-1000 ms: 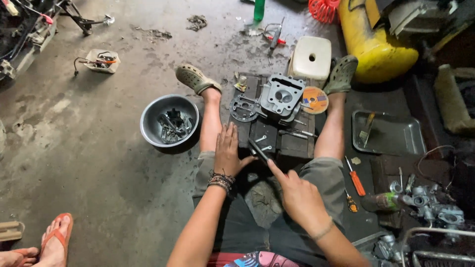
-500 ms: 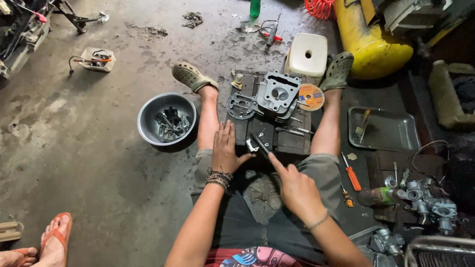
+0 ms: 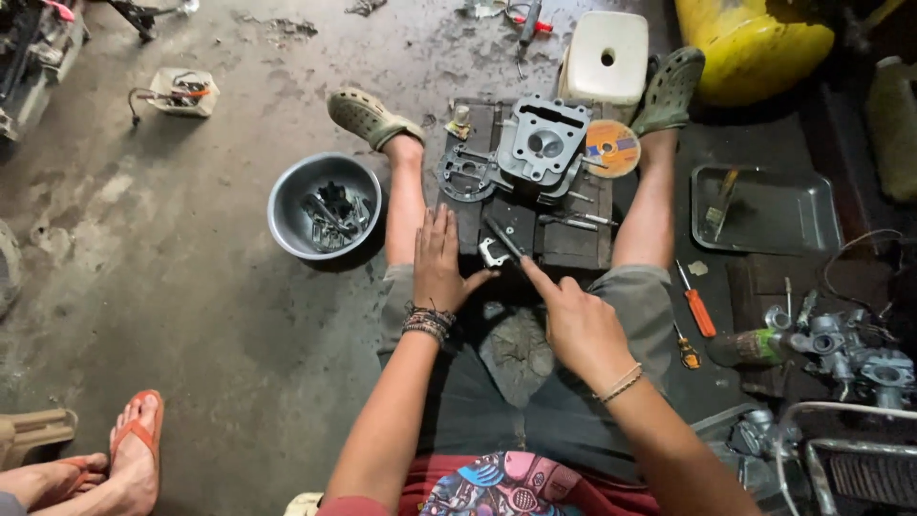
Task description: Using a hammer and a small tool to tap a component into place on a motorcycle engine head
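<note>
**A:** Steel bracket (image 3: 493,254), small and bright, lying on the dark board (image 3: 573,247) between the knees, just beside the left hand (image 3: 441,272). Left hand flat on the board, palm down, fingers straight and close together, gripping nothing, thumb tip near the bracket. Right hand (image 3: 573,320) with the forefinger stretched out onto a thin dark rod (image 3: 501,237) right by the bracket. Other fingers curled under, so can't tell if holding anything.

**B:** Looks like a lining-up stage to me: pinning small bits down on the board, not lifting anything. Only guessing, mind.

**A:** Same read here. To get that bracket up: proper thumb-and-forefinger pinch needed, and the left palm off the board first. Fiddly, given the rod lying right against it.

**B:** Room-wise?

**A:** Tight up top. Grey cylinder head (image 3: 544,143) and a round dark cover plate (image 3: 466,174) crowding the far half of the board, orange cutting disc (image 3: 611,148) tucked against the head's right side. Loose pins near the board's right edge, easy to knock off. Bare legs fencing both sides.

**B:** Open concrete floor on the left past the metal bowl (image 3: 282,191) of parts, though. Busier on the right: orange-handled screwdriver (image 3: 700,311), flat metal tray (image 3: 812,225), carburettor bits (image 3: 850,349).

**A:** Also somebody else's sandalled foot (image 3: 134,449) bottom left, well apart from everything.
</note>
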